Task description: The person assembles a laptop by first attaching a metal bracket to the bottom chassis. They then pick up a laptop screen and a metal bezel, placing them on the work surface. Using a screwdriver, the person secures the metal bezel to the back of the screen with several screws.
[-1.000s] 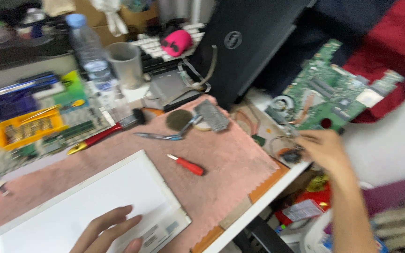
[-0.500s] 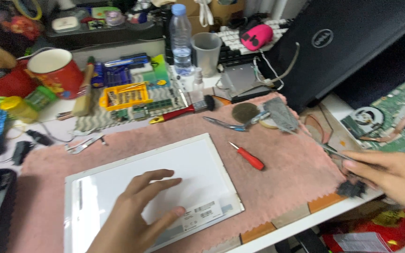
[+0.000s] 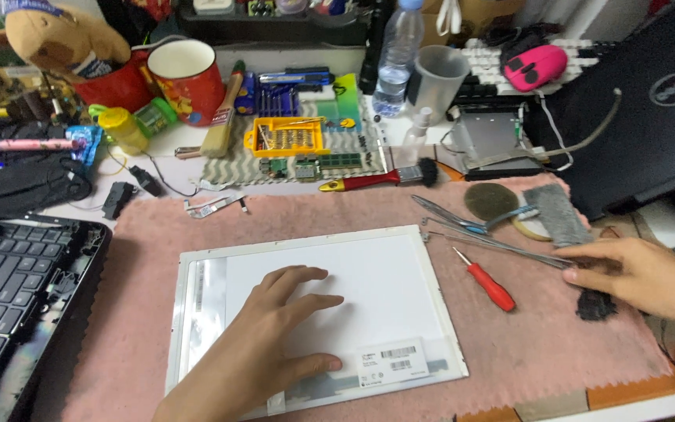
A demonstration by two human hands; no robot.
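The flat white rectangular display panel [image 3: 353, 289] is partly covered by the left hand [image 3: 267, 344]. The black plastic laptop keyboard frame [image 3: 9, 289] runs off the left edge. Whether the right hand [image 3: 642, 273] grips the thin metal strip [image 3: 501, 246] is unclear.

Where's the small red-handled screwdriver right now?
Head view, right of centre: the red-handled screwdriver lies on the pink mat, between the white panel and the right hand.

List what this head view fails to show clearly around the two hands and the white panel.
- White panel: its middle is covered by the left hand.
- Right hand: wrist cut off by the right edge; its grip on the thin metal strip is unclear.
- Keyboard: cut off by the left edge.
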